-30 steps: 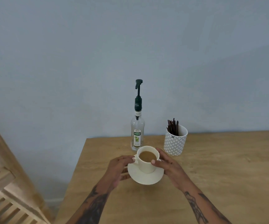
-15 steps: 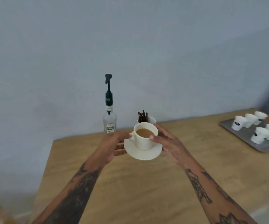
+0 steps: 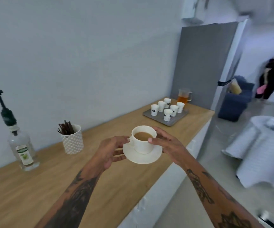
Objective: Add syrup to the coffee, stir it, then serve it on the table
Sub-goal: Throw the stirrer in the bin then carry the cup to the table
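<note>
Above the near edge of the pale wooden surface (image 3: 42, 186), a white ceramic cup (image 3: 144, 142) sits on its round matching saucer (image 3: 142, 157), both lifted clear of the wood. The cup holds milky brown coffee (image 3: 143, 136). The left hand (image 3: 110, 152) has its fingers (image 3: 119, 153) curled around the saucer's left rim, thumb up by the cup's handle. The right hand (image 3: 167, 145) pinches the cup's rim with the thumb while its fingers wrap the far side and reach under the saucer.

Far left, a clear glass syrup bottle (image 3: 23, 152) with a dark pump top and a green label stands upright. Right of it is a white bumpy-textured holder (image 3: 73, 141) with dark stir sticks (image 3: 65, 128) fanned inside. Farther right along the surface lies a flat grey tray (image 3: 174, 121) carrying six small white paper cups (image 3: 167, 114), with a glass jug (image 3: 184, 96) of amber liquid just beyond. A tall grey fridge (image 3: 203, 63) rises behind. At right, a round table (image 3: 267, 155) under white cloth is well apart from the cup.
</note>
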